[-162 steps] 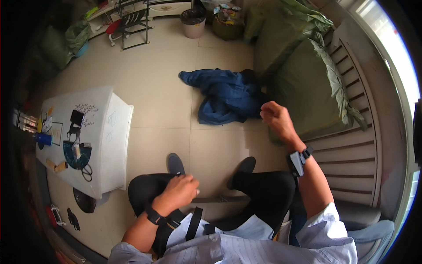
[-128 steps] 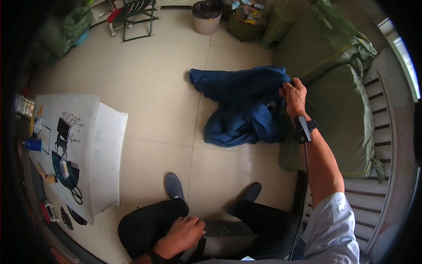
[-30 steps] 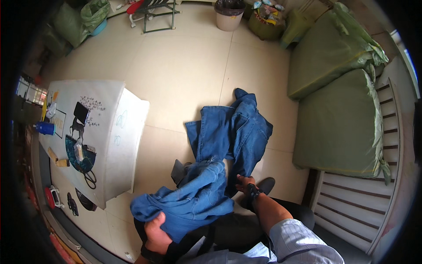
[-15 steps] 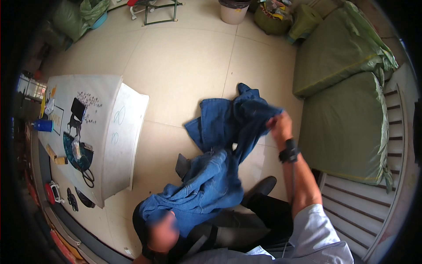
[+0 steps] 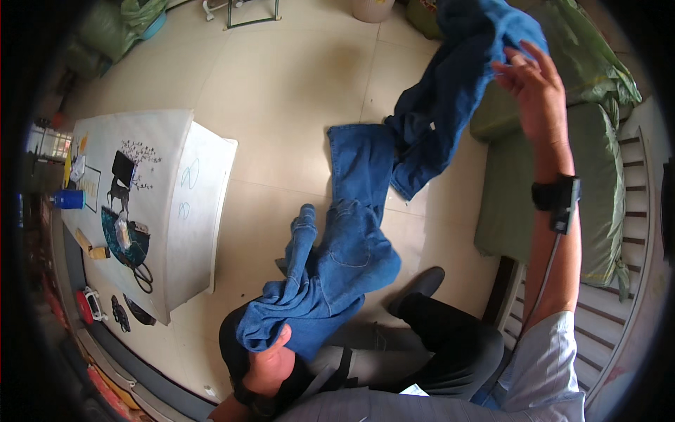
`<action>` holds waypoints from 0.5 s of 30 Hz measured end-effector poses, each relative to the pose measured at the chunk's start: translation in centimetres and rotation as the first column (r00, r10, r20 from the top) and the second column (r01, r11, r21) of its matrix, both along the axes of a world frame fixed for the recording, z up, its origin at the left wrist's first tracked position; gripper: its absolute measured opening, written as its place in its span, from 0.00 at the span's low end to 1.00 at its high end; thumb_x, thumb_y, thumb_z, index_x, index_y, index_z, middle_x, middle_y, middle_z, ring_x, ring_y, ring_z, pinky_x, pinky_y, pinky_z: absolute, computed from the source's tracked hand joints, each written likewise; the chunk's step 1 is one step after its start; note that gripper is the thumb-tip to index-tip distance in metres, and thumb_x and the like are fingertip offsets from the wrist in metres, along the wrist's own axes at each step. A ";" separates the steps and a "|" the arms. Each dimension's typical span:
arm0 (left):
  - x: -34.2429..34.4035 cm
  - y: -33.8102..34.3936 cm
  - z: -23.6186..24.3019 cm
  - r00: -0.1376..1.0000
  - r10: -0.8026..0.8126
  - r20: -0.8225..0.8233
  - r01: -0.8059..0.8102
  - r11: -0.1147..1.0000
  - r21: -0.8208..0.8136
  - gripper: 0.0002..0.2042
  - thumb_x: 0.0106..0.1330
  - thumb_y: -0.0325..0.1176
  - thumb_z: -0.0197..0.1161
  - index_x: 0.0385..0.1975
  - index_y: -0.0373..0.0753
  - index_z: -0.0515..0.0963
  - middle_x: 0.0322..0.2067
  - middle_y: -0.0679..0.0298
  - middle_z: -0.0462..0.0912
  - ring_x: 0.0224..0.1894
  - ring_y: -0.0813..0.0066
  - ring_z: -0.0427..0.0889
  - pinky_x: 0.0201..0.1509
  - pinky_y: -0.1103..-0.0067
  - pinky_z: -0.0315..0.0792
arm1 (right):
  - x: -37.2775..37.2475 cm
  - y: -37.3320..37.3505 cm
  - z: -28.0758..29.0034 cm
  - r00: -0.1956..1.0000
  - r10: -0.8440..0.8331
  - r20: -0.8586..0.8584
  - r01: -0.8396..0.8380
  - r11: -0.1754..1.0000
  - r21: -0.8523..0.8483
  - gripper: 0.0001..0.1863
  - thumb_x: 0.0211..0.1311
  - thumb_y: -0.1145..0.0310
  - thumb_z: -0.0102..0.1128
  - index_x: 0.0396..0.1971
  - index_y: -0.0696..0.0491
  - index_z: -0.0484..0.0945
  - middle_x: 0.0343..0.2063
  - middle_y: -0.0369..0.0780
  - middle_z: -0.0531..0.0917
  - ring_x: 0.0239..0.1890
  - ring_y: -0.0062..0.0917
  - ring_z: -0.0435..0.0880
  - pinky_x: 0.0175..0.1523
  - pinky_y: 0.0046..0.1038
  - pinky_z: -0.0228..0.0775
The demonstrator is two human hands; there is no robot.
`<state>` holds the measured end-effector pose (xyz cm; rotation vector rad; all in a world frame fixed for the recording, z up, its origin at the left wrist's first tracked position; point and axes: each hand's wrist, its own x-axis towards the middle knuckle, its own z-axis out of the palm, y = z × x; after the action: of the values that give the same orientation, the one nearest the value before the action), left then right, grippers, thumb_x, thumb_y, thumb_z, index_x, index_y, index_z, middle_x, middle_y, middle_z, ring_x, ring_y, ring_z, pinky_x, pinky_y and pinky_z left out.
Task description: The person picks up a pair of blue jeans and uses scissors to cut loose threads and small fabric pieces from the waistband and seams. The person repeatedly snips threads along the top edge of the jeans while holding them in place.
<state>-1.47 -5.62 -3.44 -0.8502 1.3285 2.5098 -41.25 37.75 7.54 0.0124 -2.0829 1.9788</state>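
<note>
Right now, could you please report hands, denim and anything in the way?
Left hand gripping blue denim. Right hand open by farther denim, contact unclear. White table off to the left.

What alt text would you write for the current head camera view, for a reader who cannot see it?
The left hand holds blue jeans, while the open right hand is raised beside another blue denim garment; whether they touch is unclear. At left stands a white table; at right are green bundles and a slatted bench.
</note>
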 end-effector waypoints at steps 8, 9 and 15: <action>2.4 -0.5 4.0 0.988 -0.087 -0.127 0.103 0.986 0.128 0.31 0.74 0.29 0.67 0.76 0.38 0.68 0.76 0.56 0.71 0.79 0.52 0.66 0.85 0.51 0.54 | 22.2 -8.1 -8.4 0.390 0.562 0.729 -0.883 0.453 0.123 0.56 0.53 0.51 0.86 0.75 0.65 0.66 0.69 0.58 0.77 0.72 0.48 0.76 0.78 0.43 0.69; 2.8 -0.8 4.8 0.979 -0.099 -0.180 0.122 0.986 0.116 0.31 0.73 0.30 0.68 0.76 0.39 0.68 0.76 0.57 0.71 0.79 0.53 0.67 0.85 0.50 0.54 | 25.2 -10.1 -7.7 0.346 0.573 0.743 -0.918 0.370 0.142 0.59 0.52 0.51 0.87 0.77 0.65 0.63 0.73 0.58 0.72 0.75 0.48 0.72 0.81 0.41 0.64; 7.4 -1.2 10.7 0.915 -0.081 -0.395 0.161 0.971 0.174 0.35 0.69 0.35 0.75 0.75 0.40 0.69 0.74 0.59 0.74 0.77 0.56 0.69 0.84 0.53 0.58 | 36.6 -16.5 -6.6 0.607 0.424 0.672 -0.791 0.249 0.558 0.43 0.56 0.59 0.81 0.71 0.54 0.73 0.64 0.52 0.81 0.67 0.50 0.80 0.75 0.43 0.70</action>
<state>5.92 -6.85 7.24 -0.2256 1.1475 2.7422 -4.66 21.24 0.95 0.8597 -3.5499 0.9584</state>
